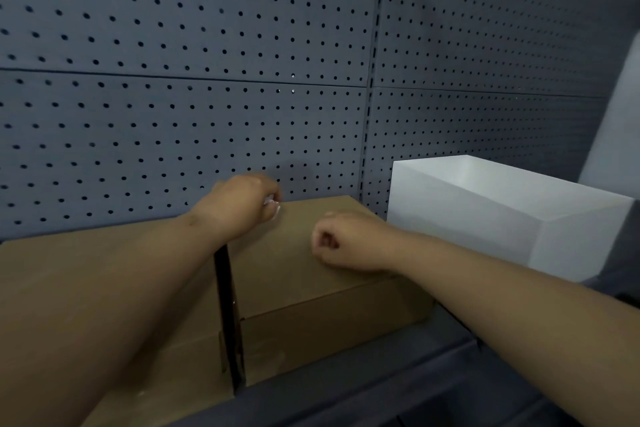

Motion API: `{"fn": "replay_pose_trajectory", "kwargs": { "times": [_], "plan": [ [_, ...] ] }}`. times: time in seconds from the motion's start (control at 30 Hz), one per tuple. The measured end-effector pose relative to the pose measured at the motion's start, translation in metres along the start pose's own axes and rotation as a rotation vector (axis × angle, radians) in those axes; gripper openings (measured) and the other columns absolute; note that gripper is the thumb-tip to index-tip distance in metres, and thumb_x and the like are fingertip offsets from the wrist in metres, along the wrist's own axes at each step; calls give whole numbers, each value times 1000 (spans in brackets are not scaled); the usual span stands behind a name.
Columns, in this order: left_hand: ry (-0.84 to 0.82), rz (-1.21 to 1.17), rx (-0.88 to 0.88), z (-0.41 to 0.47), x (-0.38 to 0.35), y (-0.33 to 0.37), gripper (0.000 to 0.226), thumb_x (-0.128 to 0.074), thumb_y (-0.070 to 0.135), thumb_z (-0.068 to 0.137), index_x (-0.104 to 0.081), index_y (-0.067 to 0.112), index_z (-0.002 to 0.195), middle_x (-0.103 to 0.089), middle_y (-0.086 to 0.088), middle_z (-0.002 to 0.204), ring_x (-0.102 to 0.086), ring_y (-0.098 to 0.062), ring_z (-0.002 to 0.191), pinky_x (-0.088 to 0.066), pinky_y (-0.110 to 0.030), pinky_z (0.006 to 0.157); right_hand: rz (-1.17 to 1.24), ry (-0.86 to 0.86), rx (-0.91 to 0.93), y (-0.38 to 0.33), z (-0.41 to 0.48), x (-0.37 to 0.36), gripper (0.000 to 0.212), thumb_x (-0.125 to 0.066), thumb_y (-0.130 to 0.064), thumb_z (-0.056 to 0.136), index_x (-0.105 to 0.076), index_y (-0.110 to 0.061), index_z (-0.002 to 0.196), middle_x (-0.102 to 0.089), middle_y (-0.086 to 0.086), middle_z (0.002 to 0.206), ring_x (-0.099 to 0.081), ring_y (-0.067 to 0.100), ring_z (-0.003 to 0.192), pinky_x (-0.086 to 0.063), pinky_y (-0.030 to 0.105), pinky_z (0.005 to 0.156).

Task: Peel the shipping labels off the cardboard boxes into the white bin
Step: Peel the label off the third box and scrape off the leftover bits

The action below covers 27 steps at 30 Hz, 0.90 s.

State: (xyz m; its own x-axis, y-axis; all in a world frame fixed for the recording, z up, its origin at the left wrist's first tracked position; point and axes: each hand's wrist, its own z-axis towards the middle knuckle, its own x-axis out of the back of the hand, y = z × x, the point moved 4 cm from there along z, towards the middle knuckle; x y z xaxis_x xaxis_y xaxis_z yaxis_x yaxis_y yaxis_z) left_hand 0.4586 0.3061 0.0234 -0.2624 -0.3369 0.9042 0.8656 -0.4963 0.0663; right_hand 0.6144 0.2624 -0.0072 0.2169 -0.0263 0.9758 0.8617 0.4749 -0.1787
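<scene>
Left hand (242, 204) pinched on a small white scrap (272, 206), likely label, at the far edge of the right cardboard box (304, 274). Right hand (341, 241) loosely fisted, empty, resting on the box top. White bin (485, 218) just beside, right. Label judged thin, tearable; best lifted from a corner, peeled low.

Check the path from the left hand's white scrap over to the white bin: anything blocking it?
Only the right hand, resting on the cardboard box, lies between the left hand and the white bin. The bin's top is open.
</scene>
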Motion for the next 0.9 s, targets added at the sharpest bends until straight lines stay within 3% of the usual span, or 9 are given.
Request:
{"fn": "replay_pose_trajectory", "kwargs": {
  "times": [0.03,0.1,0.2,0.27,0.43,0.53,0.6,0.77,0.9],
  "plan": [
    [30,23,-12,0,1,1,23,-48,21,91,-65,20,107,-65,1,107,-57,-18,99,-47,-38,89,13,-26,65,-8,-9,-1,8,-54,-24,89,-61,-22,85,-53,-13,84,-50,-1,75,-40,8,68],
    [80,64,-33,-1,4,3,24,-47,21,92,-65,22,106,-67,2,101,-56,-18,98,-43,-35,87,-8,-49,62,5,-25,6,7,-56,-24,89,-57,-29,84,-51,-18,83,-48,-3,74,-39,6,66],
    [120,86,-21,-5,7,4,24,-45,22,92,-67,26,102,-68,5,93,-54,-16,95,-30,-33,87,-48,32,-218,57,-45,25,11,-53,-17,91,-61,-11,88,-63,1,96,-57,15,90,-44,24,80],
    [166,111,-24,-8,9,6,23,-45,23,92,-67,28,96,-67,9,86,-54,-13,91,-23,-32,86,-113,87,-344,72,-52,28,18,-50,-15,91,-64,-4,95,-64,8,100,-57,19,90,-43,27,79],
    [190,153,-39,-14,9,13,20,-46,24,92,-64,27,85,-62,11,80,-49,-13,98,-12,-44,107,-96,94,-86,30,-59,11,9,-54,-18,86,-61,-18,81,-50,-13,78,-50,4,72,-36,12,63],
    [179,135,-42,-18,9,18,20,-45,26,92,-64,27,85,-63,10,89,-43,-14,110,-5,-41,104,-144,115,-249,47,-63,23,16,-51,-15,89,-64,-7,90,-62,2,91,-58,17,87,-43,20,73],
    [184,127,-72,-20,10,24,21,-44,28,93,-63,28,84,-64,13,90,-43,-13,110,-7,-37,100,-170,156,-336,49,-67,23,20,-48,-14,90,-64,-3,94,-63,11,100,-58,23,95,-44,28,81],
    [101,110,-167,-24,12,41,22,-41,25,96,-63,24,91,-68,6,101,-50,-18,101,-33,-32,85,-71,168,-134,15,-70,9,11,-53,-16,88,-64,-13,86,-57,-4,87,-56,14,84,-42,23,75],
    [-10,44,-141,-24,13,53,23,-43,17,95,-65,12,97,-67,-7,105,-58,-23,96,-45,-34,83,-311,158,-520,52,-76,30,21,-44,-6,91,-61,2,100,-59,17,108,-57,30,102,-41,28,76]
  ]
}}
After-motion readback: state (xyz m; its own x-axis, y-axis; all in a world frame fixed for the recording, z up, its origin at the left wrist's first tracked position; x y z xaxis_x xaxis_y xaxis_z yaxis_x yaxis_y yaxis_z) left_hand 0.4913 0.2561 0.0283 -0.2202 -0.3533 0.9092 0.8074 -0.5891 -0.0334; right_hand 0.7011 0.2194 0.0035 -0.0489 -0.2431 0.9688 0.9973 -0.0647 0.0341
